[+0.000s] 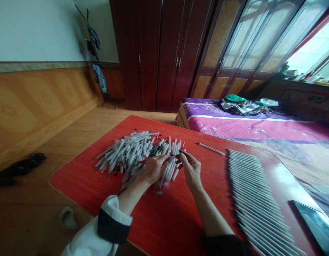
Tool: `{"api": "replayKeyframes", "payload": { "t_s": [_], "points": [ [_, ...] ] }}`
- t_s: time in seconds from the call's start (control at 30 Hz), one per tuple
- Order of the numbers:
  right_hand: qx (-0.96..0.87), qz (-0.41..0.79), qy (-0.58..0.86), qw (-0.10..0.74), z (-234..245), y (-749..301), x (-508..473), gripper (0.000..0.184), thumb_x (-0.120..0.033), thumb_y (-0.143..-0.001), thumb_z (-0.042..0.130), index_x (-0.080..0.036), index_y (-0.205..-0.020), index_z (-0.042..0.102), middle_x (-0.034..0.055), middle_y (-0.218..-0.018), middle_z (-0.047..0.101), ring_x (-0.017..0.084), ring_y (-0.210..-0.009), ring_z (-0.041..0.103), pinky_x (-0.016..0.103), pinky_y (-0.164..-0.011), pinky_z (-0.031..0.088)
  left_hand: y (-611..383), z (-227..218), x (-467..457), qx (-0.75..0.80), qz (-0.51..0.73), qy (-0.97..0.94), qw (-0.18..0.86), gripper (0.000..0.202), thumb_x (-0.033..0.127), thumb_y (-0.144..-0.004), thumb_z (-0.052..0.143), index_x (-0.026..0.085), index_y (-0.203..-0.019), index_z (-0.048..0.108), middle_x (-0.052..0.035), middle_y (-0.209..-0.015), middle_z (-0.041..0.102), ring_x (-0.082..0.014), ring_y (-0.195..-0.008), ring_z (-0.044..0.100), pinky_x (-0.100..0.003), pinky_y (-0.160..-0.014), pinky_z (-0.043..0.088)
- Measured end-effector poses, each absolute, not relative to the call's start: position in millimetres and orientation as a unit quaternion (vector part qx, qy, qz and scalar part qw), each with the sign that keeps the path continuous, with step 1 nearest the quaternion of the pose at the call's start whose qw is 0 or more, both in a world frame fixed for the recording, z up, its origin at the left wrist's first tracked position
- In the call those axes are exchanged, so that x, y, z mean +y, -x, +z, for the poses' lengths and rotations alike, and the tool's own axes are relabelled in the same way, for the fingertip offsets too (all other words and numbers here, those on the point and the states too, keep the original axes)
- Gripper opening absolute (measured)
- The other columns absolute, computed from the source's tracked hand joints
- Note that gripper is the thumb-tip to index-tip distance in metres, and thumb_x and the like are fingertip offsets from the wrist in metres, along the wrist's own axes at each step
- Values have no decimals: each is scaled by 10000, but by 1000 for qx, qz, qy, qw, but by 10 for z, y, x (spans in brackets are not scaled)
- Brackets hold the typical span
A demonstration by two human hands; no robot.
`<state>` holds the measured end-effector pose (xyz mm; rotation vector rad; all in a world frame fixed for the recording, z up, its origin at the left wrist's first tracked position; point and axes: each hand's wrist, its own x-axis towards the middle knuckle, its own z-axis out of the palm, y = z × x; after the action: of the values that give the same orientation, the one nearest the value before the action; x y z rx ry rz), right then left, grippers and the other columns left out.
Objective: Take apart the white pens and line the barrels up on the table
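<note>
My left hand is closed around a slim grey pen-like stick that points toward my other hand. Close beside it, my right hand pinches a small dark piece at the stick's end; whether the two parts touch I cannot tell. Just behind and left of my hands spreads a loose pile of white-grey sticks, with dark bits among them. One single stick lies apart, right of my hands. Farther right, many similar sticks lie side by side in a neat row, dark ends facing left.
Everything lies on a red table. A phone rests near its right edge. Beyond stand a bed with clothes, a dark wardrobe and a coat stand. On the floor are a black bundle and a slipper.
</note>
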<state>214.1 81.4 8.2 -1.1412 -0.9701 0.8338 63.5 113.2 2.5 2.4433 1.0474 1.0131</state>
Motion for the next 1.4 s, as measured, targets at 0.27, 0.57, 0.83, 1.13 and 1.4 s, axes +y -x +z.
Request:
{"api": "replayKeyframes", "payload": {
  "t_s": [0.27,0.57,0.83,1.13,1.4],
  "points": [
    [-430,357,513,651,76,-2131,803,312,-418,-710,640,-136,-832,695,35,-616,642,129,-517,557,228,-429,448,-631,12,1139,362,351,-853,136,197,260,-889,431,192,-986,588,-38,-915,674,-167,-845,635,-261,-749,467],
    [-431,357,521,644,141,-2112,776,299,-424,-705,639,-140,-782,694,24,-586,631,120,-493,544,223,-417,438,-634,-22,1158,361,369,-845,141,175,230,-863,469,203,-966,608,-32,-896,675,-161,-843,638,-260,-757,480],
    [-423,352,534,642,108,-2124,789,302,-413,-688,661,-129,-786,689,25,-576,634,117,-472,545,223,-410,441,-622,-35,1170,366,369,-844,134,169,216,-858,476,199,-961,608,-34,-862,672,-162,-844,637,-263,-756,482],
    [-414,366,521,651,91,-2113,795,304,-415,-681,659,-133,-789,688,43,-619,656,132,-495,569,225,-401,437,-624,-50,1178,370,367,-844,125,163,213,-850,488,197,-956,611,-34,-853,669,-164,-825,636,-265,-743,480],
    [-411,373,512,655,104,-2110,780,286,-380,-650,688,-134,-797,695,27,-584,643,125,-480,558,225,-398,437,-621,-35,1166,369,352,-852,120,173,224,-861,480,204,-977,606,-33,-898,674,-170,-836,637,-262,-730,475]
  ]
}}
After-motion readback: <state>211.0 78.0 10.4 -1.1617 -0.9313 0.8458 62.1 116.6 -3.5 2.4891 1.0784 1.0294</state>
